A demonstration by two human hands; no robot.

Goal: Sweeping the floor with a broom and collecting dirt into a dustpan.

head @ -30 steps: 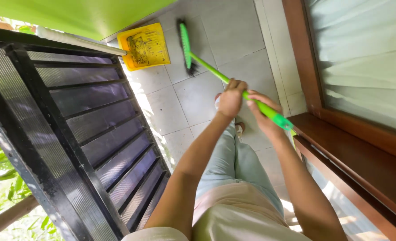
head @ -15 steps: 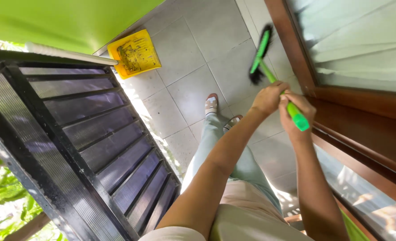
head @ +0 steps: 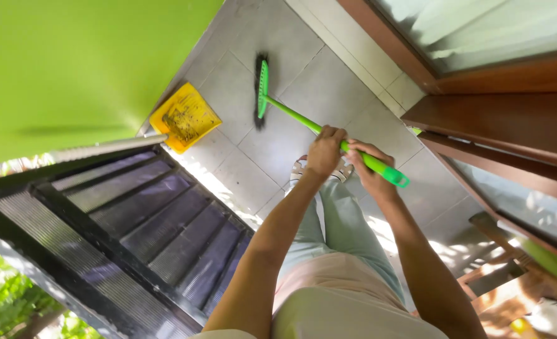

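In the head view, both hands are closed around the handle of a green broom (head: pixel 316 129). The left hand (head: pixel 325 149) grips the stick lower down, nearer the brush, and the right hand (head: pixel 367 168) grips it just behind, close to the top end of the handle, which sticks out past the fingers. The broom slants across the grey tiled floor (head: pixel 329 88), with its dark bristled head (head: pixel 261 91) resting on the tiles in the middle of the floor, well out in front of the person's feet. A yellow dustpan (head: pixel 184 117) lies on the tiles near the floor's edge by the green wall (head: pixel 71 69), apart from the broom head and just beside the end of a black slatted railing (head: pixel 121 220). On the other side, a brown wooden window frame (head: pixel 498 119) runs along the floor's edge.
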